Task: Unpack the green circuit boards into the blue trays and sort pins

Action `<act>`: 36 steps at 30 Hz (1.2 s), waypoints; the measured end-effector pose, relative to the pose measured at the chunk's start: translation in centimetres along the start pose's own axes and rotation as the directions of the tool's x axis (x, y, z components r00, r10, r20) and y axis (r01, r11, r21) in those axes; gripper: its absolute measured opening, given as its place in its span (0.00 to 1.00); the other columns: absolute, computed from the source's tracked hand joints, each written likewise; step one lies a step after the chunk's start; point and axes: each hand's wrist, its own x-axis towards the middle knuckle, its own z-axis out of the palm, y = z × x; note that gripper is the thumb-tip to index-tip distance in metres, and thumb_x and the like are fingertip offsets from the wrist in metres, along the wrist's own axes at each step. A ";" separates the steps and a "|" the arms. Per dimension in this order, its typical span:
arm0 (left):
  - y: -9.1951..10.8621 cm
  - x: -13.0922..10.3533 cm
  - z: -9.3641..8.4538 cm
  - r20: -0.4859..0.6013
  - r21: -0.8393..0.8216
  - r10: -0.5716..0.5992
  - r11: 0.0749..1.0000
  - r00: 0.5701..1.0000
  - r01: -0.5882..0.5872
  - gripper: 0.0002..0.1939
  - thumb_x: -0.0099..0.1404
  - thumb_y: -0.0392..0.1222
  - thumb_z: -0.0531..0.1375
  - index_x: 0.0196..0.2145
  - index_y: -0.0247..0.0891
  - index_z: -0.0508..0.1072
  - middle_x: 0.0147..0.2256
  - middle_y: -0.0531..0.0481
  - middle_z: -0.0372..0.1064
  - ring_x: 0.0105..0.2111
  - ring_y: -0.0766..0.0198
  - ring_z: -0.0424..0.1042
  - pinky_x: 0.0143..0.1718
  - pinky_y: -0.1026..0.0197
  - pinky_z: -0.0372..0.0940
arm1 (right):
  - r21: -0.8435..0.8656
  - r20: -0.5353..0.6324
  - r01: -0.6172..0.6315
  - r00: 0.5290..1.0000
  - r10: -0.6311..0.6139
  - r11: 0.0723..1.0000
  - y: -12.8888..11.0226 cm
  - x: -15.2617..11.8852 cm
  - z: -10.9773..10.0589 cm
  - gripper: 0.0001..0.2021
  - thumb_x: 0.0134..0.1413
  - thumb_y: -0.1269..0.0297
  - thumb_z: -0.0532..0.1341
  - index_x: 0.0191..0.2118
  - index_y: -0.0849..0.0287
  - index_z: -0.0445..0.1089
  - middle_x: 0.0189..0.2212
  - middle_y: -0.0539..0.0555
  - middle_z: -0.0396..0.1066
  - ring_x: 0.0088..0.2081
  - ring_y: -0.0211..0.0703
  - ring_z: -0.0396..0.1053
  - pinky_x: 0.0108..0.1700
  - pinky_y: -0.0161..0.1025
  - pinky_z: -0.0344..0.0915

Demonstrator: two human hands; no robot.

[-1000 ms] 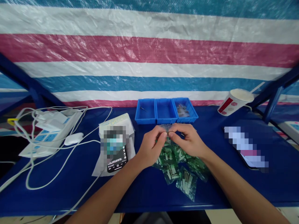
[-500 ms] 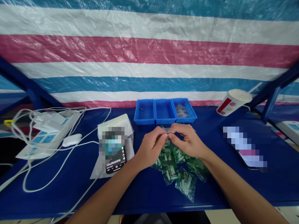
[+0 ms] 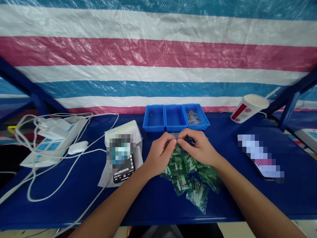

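Thumbs and fingertips of my left hand (image 3: 160, 152) and my right hand (image 3: 198, 147) meet over a pile of bags, both pinching a small clear plastic bag (image 3: 175, 135). Most of that bag is hidden by the fingers. Beneath and in front of the hands lie several green-tinted clear bags (image 3: 180, 180) with screws and white pieces inside. One bag (image 3: 197, 195) lies nearest the table's front edge. Behind the hands stand three joined blue trays (image 3: 175, 117); the left one holds a screw, the right one small clear packets (image 3: 193, 117).
On the left are a power strip (image 3: 47, 148) with tangled white cables, a white case (image 3: 78, 147) and a phone (image 3: 123, 170) on paper. To the right are a tilted paper cup (image 3: 247, 107) with a straw and another phone (image 3: 260, 158).
Both hands stay pinched together on the small bag, with only a slight shift of the fingers. The whole view has moved slightly.
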 end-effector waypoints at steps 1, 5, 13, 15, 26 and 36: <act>-0.1 0.0 0.0 -0.002 0.000 -0.002 1.000 1.000 0.002 0.14 0.75 0.48 0.51 0.33 0.39 0.64 0.24 0.57 0.61 0.24 0.68 0.63 0.28 0.64 0.59 | 0.000 0.000 0.001 1.000 -0.001 1.000 0.0 0.0 0.0 0.08 0.64 0.62 0.60 0.33 0.57 0.68 0.26 0.48 0.68 0.29 0.37 0.65 0.33 0.36 0.61; -0.1 0.0 0.0 -0.003 -0.007 -0.007 1.000 1.000 0.007 0.14 0.75 0.48 0.51 0.33 0.39 0.65 0.24 0.57 0.61 0.24 0.68 0.63 0.28 0.64 0.59 | 0.028 0.007 -0.020 1.000 0.019 0.999 0.0 0.1 -0.2 0.08 0.64 0.61 0.60 0.33 0.57 0.69 0.27 0.48 0.68 0.29 0.37 0.65 0.33 0.37 0.61; 0.5 0.1 -0.1 -0.011 0.009 -0.012 1.000 1.000 0.012 0.14 0.74 0.47 0.51 0.32 0.39 0.64 0.23 0.57 0.61 0.23 0.69 0.63 0.28 0.64 0.58 | 0.089 -0.006 -0.054 0.998 0.055 0.995 0.1 0.1 -0.3 0.10 0.64 0.58 0.62 0.33 0.56 0.69 0.27 0.49 0.68 0.29 0.38 0.65 0.33 0.37 0.62; 0.5 0.1 -0.1 -0.009 0.016 -0.013 1.000 1.000 0.013 0.14 0.75 0.47 0.51 0.31 0.39 0.65 0.23 0.57 0.61 0.23 0.69 0.63 0.28 0.64 0.58 | 0.087 -0.005 -0.051 0.999 0.051 0.995 0.1 0.1 -0.3 0.10 0.64 0.58 0.62 0.33 0.56 0.69 0.27 0.49 0.69 0.30 0.38 0.65 0.33 0.37 0.61; 0.3 0.1 -0.2 -0.011 0.035 -0.033 0.999 0.999 0.033 0.14 0.74 0.47 0.52 0.33 0.39 0.66 0.23 0.57 0.61 0.23 0.68 0.63 0.28 0.64 0.58 | 0.041 -0.004 -0.028 1.000 0.028 0.999 0.0 0.1 -0.4 0.10 0.64 0.58 0.62 0.33 0.57 0.70 0.27 0.50 0.69 0.29 0.38 0.65 0.32 0.37 0.60; 0.6 0.0 -0.3 -0.012 -0.031 -0.071 0.997 0.997 0.070 0.17 0.74 0.50 0.51 0.30 0.38 0.67 0.24 0.54 0.64 0.24 0.67 0.64 0.28 0.62 0.59 | 0.472 0.285 -0.372 0.922 0.261 0.799 1.1 -0.1 -3.5 0.10 0.58 0.56 0.66 0.31 0.57 0.70 0.25 0.48 0.68 0.29 0.39 0.66 0.35 0.39 0.63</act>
